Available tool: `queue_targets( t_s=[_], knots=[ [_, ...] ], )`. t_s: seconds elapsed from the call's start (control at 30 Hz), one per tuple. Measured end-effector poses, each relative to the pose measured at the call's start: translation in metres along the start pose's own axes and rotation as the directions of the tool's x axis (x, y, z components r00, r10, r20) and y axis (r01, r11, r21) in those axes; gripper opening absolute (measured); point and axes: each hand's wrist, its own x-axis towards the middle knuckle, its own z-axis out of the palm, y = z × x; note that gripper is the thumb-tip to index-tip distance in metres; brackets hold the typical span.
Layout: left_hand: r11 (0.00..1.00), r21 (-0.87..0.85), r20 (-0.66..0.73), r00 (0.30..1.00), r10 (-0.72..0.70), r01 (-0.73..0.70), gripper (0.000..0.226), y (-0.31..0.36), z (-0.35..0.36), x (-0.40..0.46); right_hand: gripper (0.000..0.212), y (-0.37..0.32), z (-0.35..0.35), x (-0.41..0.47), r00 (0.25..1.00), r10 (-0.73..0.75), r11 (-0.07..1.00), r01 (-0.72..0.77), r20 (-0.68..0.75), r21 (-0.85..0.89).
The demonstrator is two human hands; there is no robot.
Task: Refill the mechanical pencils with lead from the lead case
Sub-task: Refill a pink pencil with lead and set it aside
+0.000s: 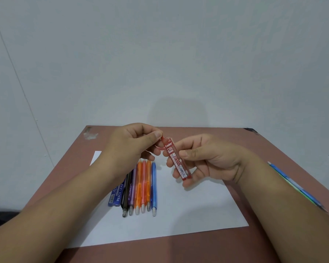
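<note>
- The right hand, at centre frame, holds the red lead case upright and slightly tilted, thumb across its front and fingers curled behind.
- The left hand, just left of it, pinches the small red cap at the case's top end between thumb and forefinger; I cannot tell whether the cap is already free or still seated.
- Below the hands, six pencils lie side by side on a white sheet, tips toward the bottom of the frame: black, purple, two orange either side of a pink one, and blue.
- A blue lead case lies touching the left edge of that row.
- Near the right edge of the frame, more pencils lie on the brown table, partly hidden by the right forearm.
- Judged from this, the task is at its start: the case is just being opened, no lead is visible outside it, and no pencil in the row looks opened. All filling seems still to do.
</note>
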Motion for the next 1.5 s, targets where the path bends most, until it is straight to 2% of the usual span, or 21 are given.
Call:
queue_targets(
  t_s=[0.2,0.33,0.4,0.43,0.47,0.5,0.53,0.6,0.93,1.1,1.37,1.43,1.5],
  knots=[
    [0.965,-0.228,0.019,0.992,-0.125,0.126,0.027,-0.001,-0.006,0.006,0.027,0.003,-0.007,0.002,0.997,-0.076,0.986,0.071,0.029,0.151],
    [0.898,-0.356,0.089,0.966,-0.243,0.259,0.038,0.001,-0.005,0.007,0.026,-0.001,-0.002,0.003,0.984,-0.119,0.988,0.131,-0.133,0.087],
    [0.835,-0.404,0.185,0.927,-0.326,0.374,0.049,0.004,-0.005,0.006,0.025,0.0,0.0,0.008,0.943,-0.173,0.985,0.169,-0.285,-0.038],
    [0.803,-0.411,0.233,0.902,-0.364,0.431,0.055,0.005,-0.004,0.005,0.022,0.002,0.0,0.011,0.905,-0.223,0.972,0.175,-0.364,-0.159],
    [0.776,-0.41,0.273,0.877,-0.396,0.478,0.061,0.006,-0.004,0.004,0.02,0.004,0.001,0.014,0.857,-0.295,0.93,0.155,-0.423,-0.333],
    [0.755,-0.409,0.306,0.856,-0.416,0.513,0.065,0.007,-0.003,0.003,0.019,0.007,0.001,0.016,0.813,-0.383,0.844,0.113,-0.44,-0.525],
    [0.736,-0.413,0.332,0.841,-0.427,0.536,0.069,0.008,-0.002,0.001,0.019,0.01,0.001,0.018,0.788,-0.462,0.732,0.079,-0.407,-0.677],
    [0.698,-0.439,0.362,0.823,-0.438,0.565,0.072,0.008,-0.001,0.0,0.021,0.014,0.002,0.02,0.769,-0.561,0.569,0.09,-0.307,-0.817],
    [0.604,-0.537,0.424,0.807,-0.41,0.589,0.076,0.012,-0.003,-0.001,0.031,0.011,-0.008,0.021,0.582,-0.787,0.306,0.076,-0.207,-0.949],
    [0.561,-0.567,0.467,0.796,-0.385,0.603,0.077,0.015,0.002,-0.004,0.037,0.009,-0.013,0.02,0.547,-0.812,0.272,0.048,-0.202,-0.961],
    [0.537,-0.579,0.488,0.788,-0.374,0.614,0.086,0.014,0.002,-0.004,0.042,0.008,-0.015,0.021,0.525,-0.847,0.11,0.021,-0.083,-0.994],
    [0.529,-0.582,0.493,0.785,-0.374,0.618,0.09,0.013,0.002,-0.004,0.054,0.006,-0.012,0.019,0.547,-0.83,0.137,0.013,-0.107,-0.991],
    [0.526,-0.582,0.496,0.783,-0.375,0.621,0.093,0.013,0.002,-0.005,0.074,0.004,-0.01,0.016,0.605,-0.782,0.217,0.036,-0.151,-0.975]
  ],
)
